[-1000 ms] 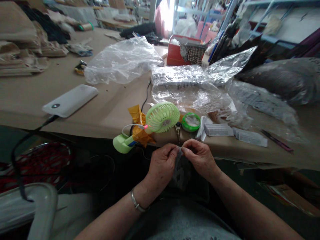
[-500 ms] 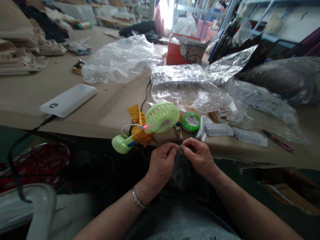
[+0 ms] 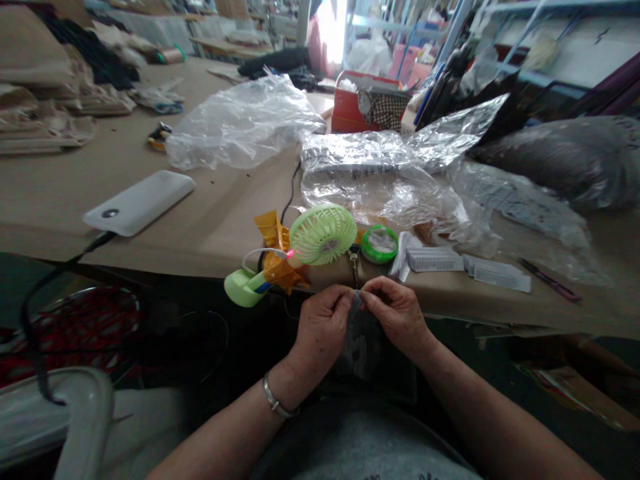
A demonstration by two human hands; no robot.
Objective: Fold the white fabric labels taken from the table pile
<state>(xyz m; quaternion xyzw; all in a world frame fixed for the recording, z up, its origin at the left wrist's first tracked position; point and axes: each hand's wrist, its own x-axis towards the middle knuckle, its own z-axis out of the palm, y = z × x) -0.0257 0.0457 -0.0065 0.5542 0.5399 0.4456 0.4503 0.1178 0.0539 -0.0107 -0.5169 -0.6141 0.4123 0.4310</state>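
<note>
At the table's front edge my left hand (image 3: pixel 327 321) is closed, thumb and forefinger pinching a thin greyish piece (image 3: pixel 355 304). Its kind is too small and blurred to tell. My right hand (image 3: pixel 395 312) pinches the same piece from the other side, and the fingertips of both hands nearly meet. Just beyond them a slim metal rod (image 3: pixel 355 270) with a dark top stands at the edge. A light-green fan (image 3: pixel 323 235), taped down with brown tape (image 3: pixel 273 233), is close to my left hand. A round green tub (image 3: pixel 379 244) with whitish contents lies beyond my right hand.
Stacks of white printed labels (image 3: pixel 435 259) and dark-pink tweezers (image 3: pixel 550 280) lie to the right. Crumpled clear plastic bags (image 3: pixel 370 167) spread behind. A white power bank (image 3: pixel 140 202) with a cable is at left. A red box (image 3: pixel 367 100) stands farther back.
</note>
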